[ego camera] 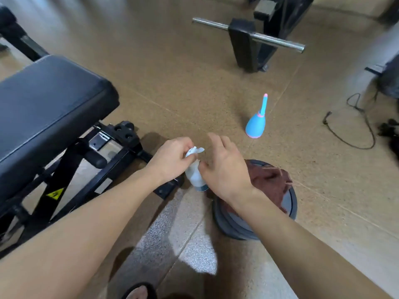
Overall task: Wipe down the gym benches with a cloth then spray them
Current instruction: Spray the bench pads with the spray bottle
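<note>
head view, looking steeply down, close

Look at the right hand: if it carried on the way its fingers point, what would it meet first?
Probably the top of the white spray bottle, which the left hand grips. The right hand reaches up-left with its fingers just beside that top, though depth is unclear.
</note>
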Motion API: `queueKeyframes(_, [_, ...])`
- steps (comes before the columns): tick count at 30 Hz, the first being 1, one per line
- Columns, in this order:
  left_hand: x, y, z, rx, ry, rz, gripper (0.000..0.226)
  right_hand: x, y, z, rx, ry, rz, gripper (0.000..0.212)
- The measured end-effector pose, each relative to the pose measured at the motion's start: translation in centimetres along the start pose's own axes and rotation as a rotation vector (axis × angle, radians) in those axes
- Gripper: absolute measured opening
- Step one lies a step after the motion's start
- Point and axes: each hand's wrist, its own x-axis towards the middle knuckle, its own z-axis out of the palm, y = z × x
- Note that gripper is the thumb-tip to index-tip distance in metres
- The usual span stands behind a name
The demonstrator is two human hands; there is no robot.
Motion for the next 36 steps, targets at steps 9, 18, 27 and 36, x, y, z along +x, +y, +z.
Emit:
queueKeyframes(9, [-12.9,0.7,-10.6,-0.204,0.478,-0.312,0.020,-2.6,-11.0,5.2,0.314,-0.309,-0.203,0.109])
queueKeyframes(18, [-17.1,-0.7,-12.5,-0.457,0.594,-0.422,0.028,-4.7,-16.3,9.4,0.383,-0.204,-0.171,0.070])
queueKeyframes(27, [-24.7,-11.8,-16.3,0.497,0.663,-0.053,0.045,-4.4,-20.8,10.5,0.333,0.085,-0.023,0.009])
queueKeyframes(36, [-27.8,-18.9,-18.3,0.836,0.464,-0.300,0.082,-0.8,-28.3,10.0,0.108,0.087,-0.008,0.012])
